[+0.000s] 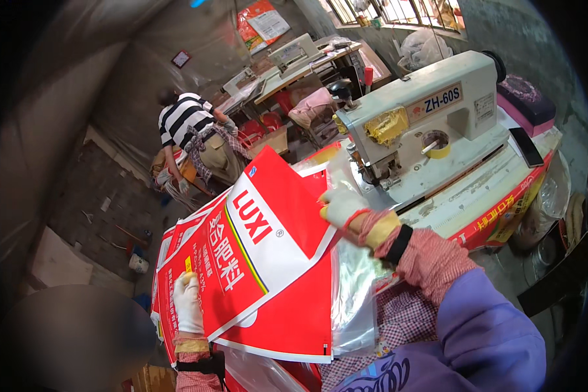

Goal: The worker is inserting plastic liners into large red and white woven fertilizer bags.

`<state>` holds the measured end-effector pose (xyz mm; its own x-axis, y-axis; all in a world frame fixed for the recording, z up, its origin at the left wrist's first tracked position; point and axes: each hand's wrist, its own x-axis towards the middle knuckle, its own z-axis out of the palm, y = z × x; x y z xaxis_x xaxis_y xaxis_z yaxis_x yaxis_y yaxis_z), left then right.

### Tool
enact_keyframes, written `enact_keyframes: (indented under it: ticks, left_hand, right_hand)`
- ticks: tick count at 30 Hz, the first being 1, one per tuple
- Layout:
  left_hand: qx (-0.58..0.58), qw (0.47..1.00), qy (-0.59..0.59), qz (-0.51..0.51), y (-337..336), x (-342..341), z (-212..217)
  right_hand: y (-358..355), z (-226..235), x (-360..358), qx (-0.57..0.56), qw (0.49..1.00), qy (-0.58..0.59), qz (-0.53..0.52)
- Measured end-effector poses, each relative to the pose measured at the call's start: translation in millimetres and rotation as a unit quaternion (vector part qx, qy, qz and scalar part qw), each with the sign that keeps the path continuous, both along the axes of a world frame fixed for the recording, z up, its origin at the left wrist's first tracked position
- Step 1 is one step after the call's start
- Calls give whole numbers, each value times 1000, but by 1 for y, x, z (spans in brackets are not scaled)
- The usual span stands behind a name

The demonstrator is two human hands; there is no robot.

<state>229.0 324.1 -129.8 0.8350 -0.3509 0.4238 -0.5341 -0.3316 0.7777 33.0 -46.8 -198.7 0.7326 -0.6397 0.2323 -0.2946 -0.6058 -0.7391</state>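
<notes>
A red and white printed woven sack (pixel 225 228) lies slantwise in front of me, its upper part folded over. My left hand (pixel 188 307), in a white glove, closes on the sack's lower left side. My right hand (pixel 347 208), gloved too, pinches the sack's right edge beside the sewing machine (pixel 424 111). Beneath it is another red sack layer (pixel 287 326), with clear plastic film (pixel 353 297) showing at its right. Most of my fingertips are hidden by the gloves' angle and the sack.
On the machine's bed sits a tape roll (pixel 436 145); a black phone (pixel 526 147) lies farther right on the table. A dark box (pixel 526 98) stands behind. Back left, a person in a striped shirt (pixel 186 121) bends over. More sewing machines (pixel 294 52) stand beyond.
</notes>
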Motion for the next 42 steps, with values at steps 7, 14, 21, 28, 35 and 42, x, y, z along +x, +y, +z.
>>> enact_keyframes:
  ticks: [7, 14, 21, 28, 35, 42]
  left_hand:
    - [158, 973, 113, -125, -140, -60, 51]
    - [565, 793, -204, -104, -197, -45, 19]
    - [284, 946, 40, -153, -168, -31, 98]
    - [326, 930, -27, -168, -151, -21, 97]
    - [213, 966, 99, -108, -186, -32, -34]
    - [69, 996, 57, -1, -167, -9, -73]
  right_hand:
    - [115, 51, -12, -129, 956, -123, 231]
    - [128, 62, -57, -7, 910, -8, 414]
    - [68, -5, -96, -20, 966, -196, 167]
    - [54, -16, -55, 275, 931, -190, 147]
    - [41, -34, -2, 252, 955, -7, 156]
    - [57, -23, -8, 145, 976, 42, 155]
